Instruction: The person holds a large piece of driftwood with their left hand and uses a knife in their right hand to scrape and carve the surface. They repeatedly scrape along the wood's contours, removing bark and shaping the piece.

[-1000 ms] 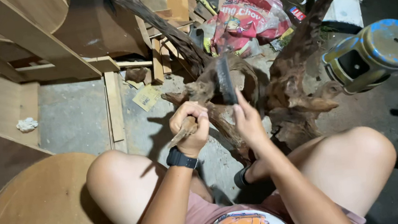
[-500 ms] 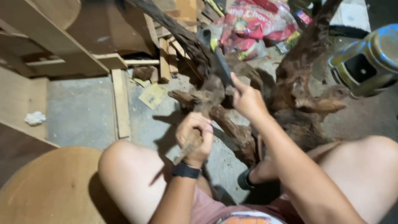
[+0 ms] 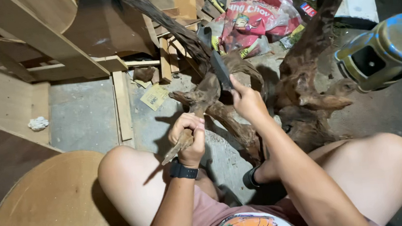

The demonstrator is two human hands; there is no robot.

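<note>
Driftwood root (image 3: 239,109), gnarled and dark, at centre frame on the concrete floor (image 3: 82,118), between the bare knees. Left hand (image 3: 189,138) curled tight round a lower branch stub (image 3: 177,146), fingers fully closed on it, black wristband (image 3: 183,170) just below. Right hand (image 3: 247,101) wrapped round the handle of a dark flat blade (image 3: 219,68), fingers closed, blade pointing up the frame and laid against the upper limbs of the root.

Against half a second ago: much the same grip on both sides, left hand again clenched on the stub, right hand slightly further right of centre, blade a little more upright. View shifted a touch, so more of the round wooden tabletop (image 3: 49,208) at lower left.

Elsewhere: wooden planks (image 3: 24,31) across upper left, red snack bag (image 3: 256,18) at top centre, blue and olive overturned stool (image 3: 384,51) at right edge, small white crumpled scrap (image 3: 38,124) at left.

Hard to make out: blade edge and exact contact point with the wood, lost in dark bark. Handle hidden inside the right fist. Top of the tall right limb cut off by the upper frame edge. One dark sandal (image 3: 251,177) only partly seen under the right forearm.
</note>
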